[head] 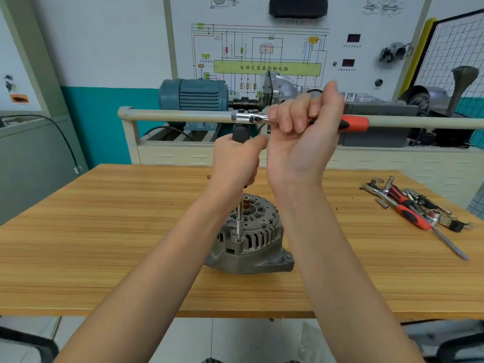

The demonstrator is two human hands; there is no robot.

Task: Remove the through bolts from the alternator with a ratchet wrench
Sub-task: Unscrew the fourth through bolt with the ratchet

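Alternator (251,239) stood upright near centre of wooden surface (104,258), slightly toward far edge. Left hand (235,163) clenched around black driver handle (240,133), shaft (239,218) vertical with socket seated on through bolt (238,240) at housing rim. Right hand (301,132) clenched on red ratchet wrench (309,121), held horizontal atop handle. Spare tools (413,208) lay heaped near far right corner.

Probably an automotive training workshop: wiring-diagram board (258,52), motor rig (193,94).
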